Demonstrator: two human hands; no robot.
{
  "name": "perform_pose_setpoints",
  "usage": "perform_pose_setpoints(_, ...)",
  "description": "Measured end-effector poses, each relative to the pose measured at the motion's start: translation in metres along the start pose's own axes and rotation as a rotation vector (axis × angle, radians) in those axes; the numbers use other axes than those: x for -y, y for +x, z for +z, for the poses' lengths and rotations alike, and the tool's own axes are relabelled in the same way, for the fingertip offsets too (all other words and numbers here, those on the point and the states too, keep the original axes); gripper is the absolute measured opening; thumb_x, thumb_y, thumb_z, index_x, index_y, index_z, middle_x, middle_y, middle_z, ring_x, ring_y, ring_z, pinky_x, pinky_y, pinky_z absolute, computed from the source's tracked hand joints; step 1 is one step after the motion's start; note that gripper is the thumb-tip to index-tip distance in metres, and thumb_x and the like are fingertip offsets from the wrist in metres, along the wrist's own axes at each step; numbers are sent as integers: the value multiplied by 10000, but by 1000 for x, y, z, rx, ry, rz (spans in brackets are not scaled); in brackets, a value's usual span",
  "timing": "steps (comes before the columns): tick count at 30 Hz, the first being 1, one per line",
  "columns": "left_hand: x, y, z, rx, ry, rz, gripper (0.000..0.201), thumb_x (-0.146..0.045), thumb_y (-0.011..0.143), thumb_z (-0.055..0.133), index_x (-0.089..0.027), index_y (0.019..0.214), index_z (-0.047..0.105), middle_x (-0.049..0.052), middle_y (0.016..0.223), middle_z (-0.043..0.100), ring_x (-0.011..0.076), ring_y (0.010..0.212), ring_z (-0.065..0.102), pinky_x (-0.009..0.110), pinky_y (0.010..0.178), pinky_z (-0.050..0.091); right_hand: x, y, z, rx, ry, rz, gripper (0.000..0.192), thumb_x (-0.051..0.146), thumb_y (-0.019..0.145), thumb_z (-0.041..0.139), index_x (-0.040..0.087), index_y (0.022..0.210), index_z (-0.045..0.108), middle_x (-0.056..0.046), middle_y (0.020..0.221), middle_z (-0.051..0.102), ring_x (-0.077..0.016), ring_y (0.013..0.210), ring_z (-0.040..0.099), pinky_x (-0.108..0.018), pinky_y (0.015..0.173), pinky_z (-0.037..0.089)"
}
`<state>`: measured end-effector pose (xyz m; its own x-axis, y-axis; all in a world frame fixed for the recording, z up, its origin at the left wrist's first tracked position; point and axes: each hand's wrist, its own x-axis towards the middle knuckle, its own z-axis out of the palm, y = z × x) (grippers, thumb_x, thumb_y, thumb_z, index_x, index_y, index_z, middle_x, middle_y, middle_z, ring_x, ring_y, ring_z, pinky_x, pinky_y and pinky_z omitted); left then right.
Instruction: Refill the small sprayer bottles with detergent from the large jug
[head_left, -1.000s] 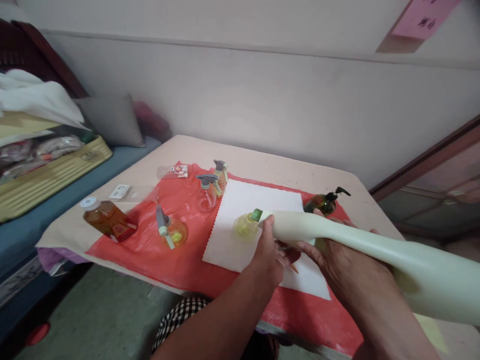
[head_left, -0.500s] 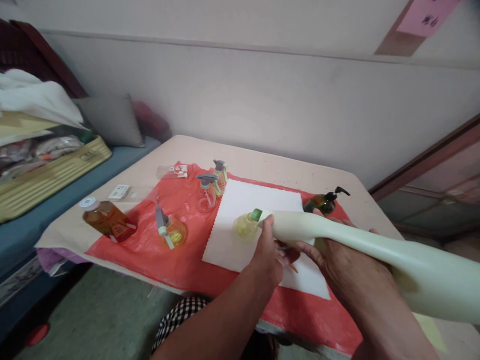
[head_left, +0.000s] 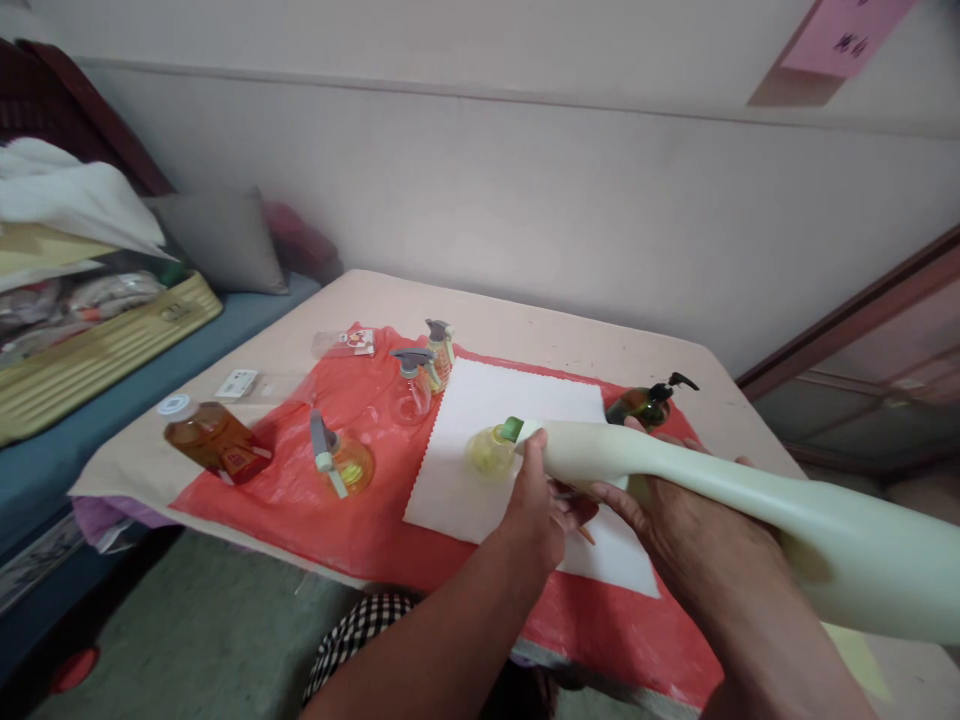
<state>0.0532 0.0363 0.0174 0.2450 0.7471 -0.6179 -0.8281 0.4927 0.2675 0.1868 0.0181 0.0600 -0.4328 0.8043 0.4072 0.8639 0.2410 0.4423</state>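
Both forearms are bare all the way up to where the frame cuts them off, so no sleeves, cuffs or gloves anywhere in sight. The left hand [head_left: 536, 505] and right hand [head_left: 679, 515] are bare too, and I can't spot any rings, watch or bracelet on the parts that show. Fingernails are too small and blurry to say much about. Only clothing visible is a patch of black-and-white checked fabric [head_left: 360, 635] low in the shot, under the left forearm, small gingham-type squares.
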Motion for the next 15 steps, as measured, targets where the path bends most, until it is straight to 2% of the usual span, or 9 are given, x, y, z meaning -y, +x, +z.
perform_pose_setpoints(4,0,0,-1,7,6,2,559,-620,937,525,-132,1190,626,127,1009,667,215,859,669,298,716,573,1,-1,1,-16,-19,-5,653,531,1034,350,72,1476,493,-246,1215,684,-402,1219,593,-613,1062,412)
perform_pose_setpoints(12,0,0,-1,14,5,3,566,-617,933,531,-133,1213,625,135,1027,673,228,891,675,308,735,581,-2,-1,4,-27,-39,-39,694,545,1038,317,57,1517,434,-267,1240,667,-394,1162,606,-623,1028,425)
perform_pose_setpoints(15,0,1,-1,3,0,-3,564,-615,937,525,-130,1208,623,137,1035,672,222,875,672,307,737,578,-2,-1,3,-23,57,-12,673,524,1039,331,63,1517,435,-266,1254,656,-408,1182,594,-642,1046,399)
